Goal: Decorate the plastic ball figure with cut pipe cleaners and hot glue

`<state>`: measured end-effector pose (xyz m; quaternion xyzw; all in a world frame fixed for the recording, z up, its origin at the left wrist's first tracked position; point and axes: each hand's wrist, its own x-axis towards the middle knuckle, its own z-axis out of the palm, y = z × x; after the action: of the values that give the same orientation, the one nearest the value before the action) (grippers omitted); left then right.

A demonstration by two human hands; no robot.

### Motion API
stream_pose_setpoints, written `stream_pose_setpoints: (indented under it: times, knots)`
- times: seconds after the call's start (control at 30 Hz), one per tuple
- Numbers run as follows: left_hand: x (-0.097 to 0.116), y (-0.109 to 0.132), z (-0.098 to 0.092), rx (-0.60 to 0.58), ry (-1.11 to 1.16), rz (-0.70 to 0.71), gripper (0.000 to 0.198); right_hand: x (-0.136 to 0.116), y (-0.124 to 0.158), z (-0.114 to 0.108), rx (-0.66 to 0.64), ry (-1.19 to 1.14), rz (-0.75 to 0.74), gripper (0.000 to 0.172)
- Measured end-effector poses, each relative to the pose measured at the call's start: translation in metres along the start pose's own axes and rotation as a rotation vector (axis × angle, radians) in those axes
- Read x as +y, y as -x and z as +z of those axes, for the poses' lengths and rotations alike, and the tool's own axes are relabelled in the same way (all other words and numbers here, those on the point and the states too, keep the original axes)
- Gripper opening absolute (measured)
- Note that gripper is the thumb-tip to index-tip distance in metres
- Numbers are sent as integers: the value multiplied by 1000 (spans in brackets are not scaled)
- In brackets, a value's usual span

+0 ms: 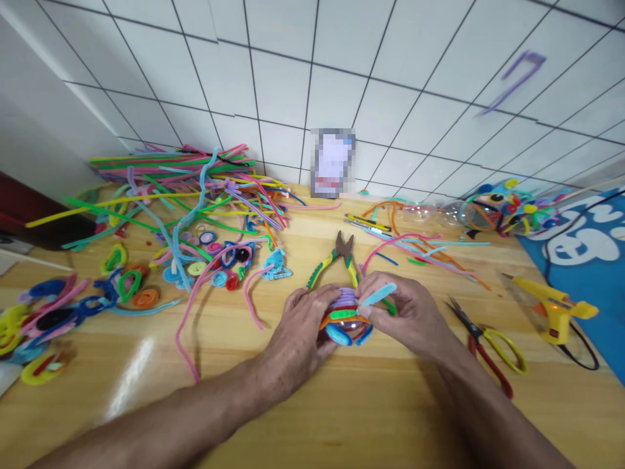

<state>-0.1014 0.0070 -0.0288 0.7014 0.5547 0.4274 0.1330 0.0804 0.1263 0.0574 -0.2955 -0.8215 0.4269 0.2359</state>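
A: What do we enter under the left hand (310, 312)?

B: We enter one wrapped piece (344, 299), ringed in lilac above, then red, green and orange, with blue loops below; the left hand's fingers curve closed about its side, above the tabletop (371, 417)

A: And under the right hand (405, 309)?

B: One light-blue strip (379, 294), pinched at the fingertips, right against the same piece, its free end slanting up

A: Tools, as we find them?

B: Pliers (344, 243), green-and-yellow handles spread, just beyond the wrapped piece; scissors (481, 333), one red handle and one yellow, blades parted, to the right; yellow glue gun (556, 306), farther right; yellow cutter (368, 221), near the wall

A: Stock?

B: We count one heap of fuzzy stems (209, 163), mixed colours, back left; coiled pieces (146, 296) in front of it; looser stems (424, 247) behind the right hand; one decorated piece (508, 208), back right

A: Wall items?

B: One blurred phone (334, 163), upright by the tiles (273, 85); one bent purple stem (525, 71), high right
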Motion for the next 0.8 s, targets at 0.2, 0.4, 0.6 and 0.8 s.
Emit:
stream_pose_setpoints:
  times: [0.2,0.4,0.6,0.8]
  knots:
    - [0,0,0,-3,6,14,72,1,0,0,-7,0,4,8]
    - [2,-2,-2,-13,0,26,71,1,0,0,-7,-2,-2,9]
    - [1,-2,-5,-47,-1,12,72,1,0,0,10,-18,-5,9]
    - [1,-1,-5,-45,0,7,74,0,0,1,33,-40,-20,9]
